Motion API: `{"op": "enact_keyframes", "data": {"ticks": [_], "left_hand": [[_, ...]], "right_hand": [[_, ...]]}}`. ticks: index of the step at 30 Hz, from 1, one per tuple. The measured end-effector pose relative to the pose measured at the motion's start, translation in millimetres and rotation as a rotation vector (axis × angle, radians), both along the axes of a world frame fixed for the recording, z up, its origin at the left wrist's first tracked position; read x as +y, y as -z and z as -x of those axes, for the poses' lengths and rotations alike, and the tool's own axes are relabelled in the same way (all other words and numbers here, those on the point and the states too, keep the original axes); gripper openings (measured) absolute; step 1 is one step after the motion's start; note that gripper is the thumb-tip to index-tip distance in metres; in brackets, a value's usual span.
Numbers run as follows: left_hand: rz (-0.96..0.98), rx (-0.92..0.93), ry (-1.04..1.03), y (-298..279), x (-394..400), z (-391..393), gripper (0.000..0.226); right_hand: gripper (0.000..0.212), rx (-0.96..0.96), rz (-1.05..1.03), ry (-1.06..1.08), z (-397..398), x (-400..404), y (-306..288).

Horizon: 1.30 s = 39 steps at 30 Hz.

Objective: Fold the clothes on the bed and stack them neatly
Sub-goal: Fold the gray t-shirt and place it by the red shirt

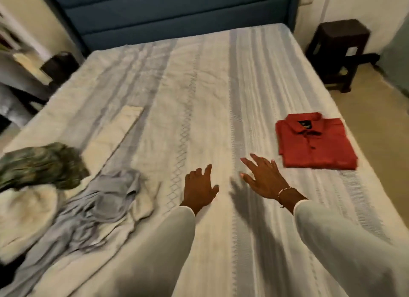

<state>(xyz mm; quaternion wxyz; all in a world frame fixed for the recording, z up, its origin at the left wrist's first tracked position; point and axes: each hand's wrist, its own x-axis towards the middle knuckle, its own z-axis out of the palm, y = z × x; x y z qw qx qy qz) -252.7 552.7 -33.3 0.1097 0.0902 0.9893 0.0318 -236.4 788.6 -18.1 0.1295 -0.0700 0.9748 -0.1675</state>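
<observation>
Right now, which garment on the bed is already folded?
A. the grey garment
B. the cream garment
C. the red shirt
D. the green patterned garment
C: the red shirt lies as a flat, squared rectangle with its collar on top, while the garments at the left of the bed lie crumpled.

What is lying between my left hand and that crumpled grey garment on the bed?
Nothing visible. Only bare striped bedspread separates the left hand from the grey garment beside it. The hand is open and empty, and the camouflage garment lies farther left, beyond the grey one.
</observation>
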Motion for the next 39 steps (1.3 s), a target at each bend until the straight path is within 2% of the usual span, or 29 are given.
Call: {"op": "enact_keyframes", "data": {"ticks": [2, 3, 9, 14, 18, 22, 25, 27, 32, 35, 37, 39], "left_hand": [[0.018, -0.032, -0.004, -4, -26, -15, 0.078], [0.038, -0.04, -0.036, -10, -64, -31, 0.077], [0.101, -0.063, -0.155, -12, -228, -90, 0.072], [0.07, -0.072, -0.245, 2, -312, -116, 0.067], [0.044, -0.094, -0.281, 14, -359, -109, 0.058], [0.071, -0.075, -0.204, 28, -384, -82, 0.046], [0.096, -0.108, -0.133, 39, -395, -66, 0.051], [0.119, -0.102, -0.124, 43, -399, -60, 0.057], [0.156, -0.093, -0.159, 30, -407, -49, 0.056], [0.244, -0.106, -0.075, 3, -414, -48, 0.041], [0.196, -0.126, -0.076, -13, -423, -48, 0.032], [0.018, -0.101, -0.109, -37, -427, -46, 0.039]], "right_hand": [[0.067, -0.016, 0.019, -0.001, -2, -27, -3], [0.062, -0.016, 0.02, -0.046, -6, -65, -3], [0.065, -0.062, 0.05, -0.216, -27, -228, 14], [0.058, -0.105, 0.106, -0.274, -36, -315, 35], [0.045, -0.02, 0.163, -0.261, -10, -373, 58], [0.042, -0.002, 0.086, -0.218, 17, -408, 71], [0.048, -0.038, -0.013, -0.261, 33, -420, 79], [0.05, -0.005, 0.057, -0.256, 37, -423, 81], [0.03, 0.191, 0.353, -0.062, 32, -426, 52], [0.029, 0.301, 0.453, -0.037, 36, -416, 12], [0.027, 0.343, 0.485, -0.046, 39, -410, -14], [0.029, 0.394, 0.546, -0.046, 40, -406, -55]]}}
